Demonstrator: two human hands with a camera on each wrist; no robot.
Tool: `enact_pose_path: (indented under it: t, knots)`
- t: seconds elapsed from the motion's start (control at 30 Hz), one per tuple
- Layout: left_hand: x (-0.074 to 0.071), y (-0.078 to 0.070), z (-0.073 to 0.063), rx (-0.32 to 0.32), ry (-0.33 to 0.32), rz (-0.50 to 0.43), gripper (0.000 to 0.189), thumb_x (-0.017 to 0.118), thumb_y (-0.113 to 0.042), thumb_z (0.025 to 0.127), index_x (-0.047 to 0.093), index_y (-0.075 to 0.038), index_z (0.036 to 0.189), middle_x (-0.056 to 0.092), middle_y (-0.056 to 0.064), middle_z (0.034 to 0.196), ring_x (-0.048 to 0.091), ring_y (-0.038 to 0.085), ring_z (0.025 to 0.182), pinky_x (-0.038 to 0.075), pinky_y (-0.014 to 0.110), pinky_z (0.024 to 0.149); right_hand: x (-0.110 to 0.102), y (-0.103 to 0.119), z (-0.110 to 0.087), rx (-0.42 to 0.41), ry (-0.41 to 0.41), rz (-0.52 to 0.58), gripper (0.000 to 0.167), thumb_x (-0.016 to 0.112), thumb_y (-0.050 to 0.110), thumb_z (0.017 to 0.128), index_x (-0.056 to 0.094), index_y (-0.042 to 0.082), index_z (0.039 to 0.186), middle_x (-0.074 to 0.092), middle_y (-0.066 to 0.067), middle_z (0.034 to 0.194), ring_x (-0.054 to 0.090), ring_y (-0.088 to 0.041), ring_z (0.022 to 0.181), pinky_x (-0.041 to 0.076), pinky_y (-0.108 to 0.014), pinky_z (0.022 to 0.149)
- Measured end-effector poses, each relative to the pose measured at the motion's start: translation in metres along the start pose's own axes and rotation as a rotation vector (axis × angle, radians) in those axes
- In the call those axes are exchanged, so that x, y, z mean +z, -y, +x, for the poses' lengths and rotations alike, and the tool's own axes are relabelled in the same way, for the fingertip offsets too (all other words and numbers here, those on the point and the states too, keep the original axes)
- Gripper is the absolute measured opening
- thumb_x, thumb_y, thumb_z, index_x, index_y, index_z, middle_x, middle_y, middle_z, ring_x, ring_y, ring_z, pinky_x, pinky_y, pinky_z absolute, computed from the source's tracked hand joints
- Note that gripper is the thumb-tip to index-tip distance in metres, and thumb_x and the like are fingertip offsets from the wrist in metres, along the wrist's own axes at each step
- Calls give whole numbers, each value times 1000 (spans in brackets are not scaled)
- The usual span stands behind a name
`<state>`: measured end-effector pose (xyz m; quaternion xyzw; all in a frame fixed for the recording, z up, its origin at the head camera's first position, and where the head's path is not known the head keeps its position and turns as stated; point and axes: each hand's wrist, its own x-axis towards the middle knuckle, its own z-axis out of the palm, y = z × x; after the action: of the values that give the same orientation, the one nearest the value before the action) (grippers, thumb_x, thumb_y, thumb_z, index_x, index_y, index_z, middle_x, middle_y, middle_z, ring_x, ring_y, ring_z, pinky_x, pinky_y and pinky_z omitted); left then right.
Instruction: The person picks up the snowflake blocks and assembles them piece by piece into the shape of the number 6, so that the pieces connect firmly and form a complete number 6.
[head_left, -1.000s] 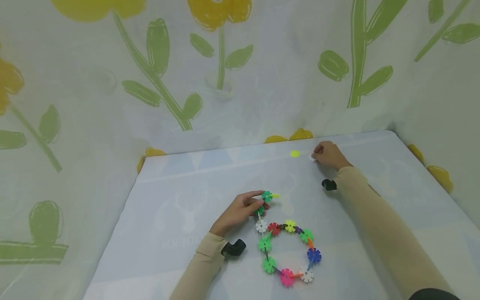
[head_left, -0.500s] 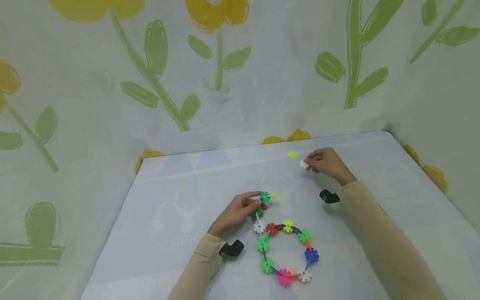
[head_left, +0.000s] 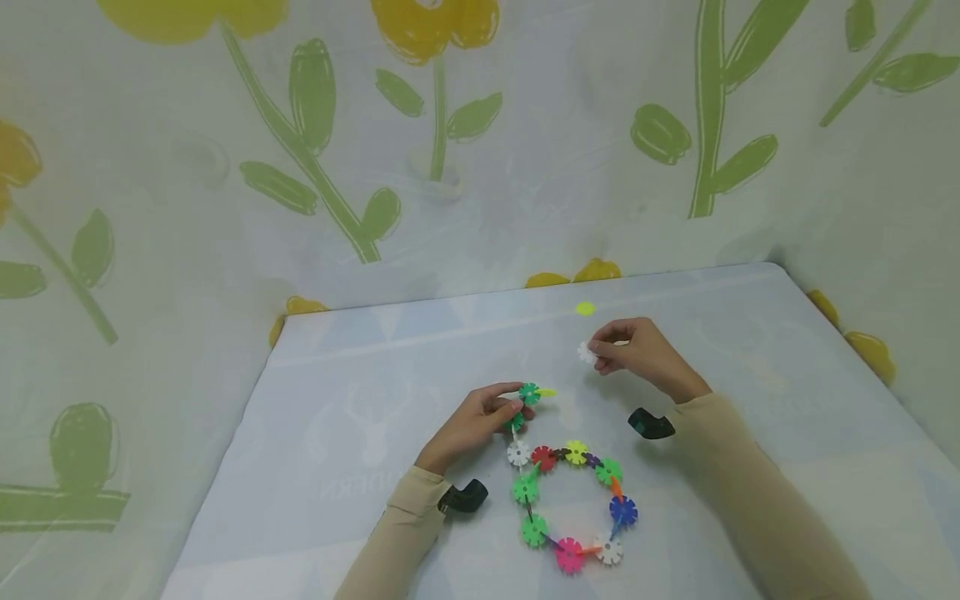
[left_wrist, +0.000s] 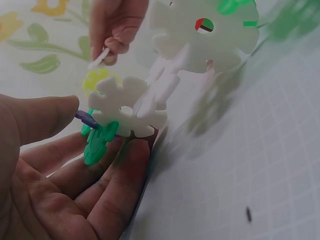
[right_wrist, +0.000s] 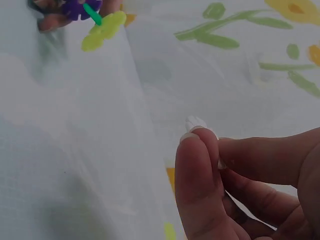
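Notched plastic snowflake discs, linked edge to edge, form a ring with a short tail on the table. At the tail's top my left hand (head_left: 471, 427) holds the chain by its end, near a green disc (head_left: 529, 394) with a yellow disc (head_left: 549, 392) slotted into it. In the left wrist view, the thumb meets a purple disc (left_wrist: 87, 119), and the fingers lie behind a white disc (left_wrist: 127, 106) and a green one (left_wrist: 101, 142). Up and to the right, my right hand (head_left: 637, 354) pinches a loose white disc (head_left: 587, 353) between thumb and fingers, apart from the chain.
A single yellow disc (head_left: 585, 308) lies near the table's back edge. The ring includes a pink disc (head_left: 570, 555) at the front and a blue disc (head_left: 623, 510) at the right. Flower-patterned walls (head_left: 525, 200) border the pale table (head_left: 300, 433).
My right hand has lifted the white disc from beside the yellow one and brought it left and nearer, toward the chain's end. The left hand keeps its hold on the chain.
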<state>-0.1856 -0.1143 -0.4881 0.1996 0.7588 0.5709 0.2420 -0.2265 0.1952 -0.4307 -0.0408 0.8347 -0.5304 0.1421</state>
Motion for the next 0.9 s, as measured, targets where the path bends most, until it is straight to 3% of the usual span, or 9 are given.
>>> enact_pose_path:
  t: [0.23, 0.47, 0.9]
  knots:
    - [-1, -2, -1, 2, -11, 12, 49, 52, -25, 110, 45, -4, 154, 73, 23, 125, 72, 14, 99, 58, 28, 87, 15, -2, -2, -8, 81, -1, 31, 67, 15, 100, 68, -5, 125, 74, -18, 106, 75, -17, 78, 64, -31, 78]
    - [1, -1, -2, 3, 0, -10, 47, 51, -24, 110, 46, -4, 153, 73, 24, 124, 72, 12, 98, 57, 25, 83, 27, -5, -7, -43, 162, 4, 25, 70, 14, 99, 74, -6, 112, 76, -14, 90, 71, -16, 73, 64, -31, 74]
    - [0, 0, 0, 18, 2, -9, 48, 51, -24, 110, 46, -3, 153, 73, 24, 123, 71, 8, 94, 57, 24, 82, 41, -7, -6, -66, 195, -5, 20, 71, 12, 98, 75, -5, 108, 77, -12, 87, 72, -18, 71, 64, -35, 73]
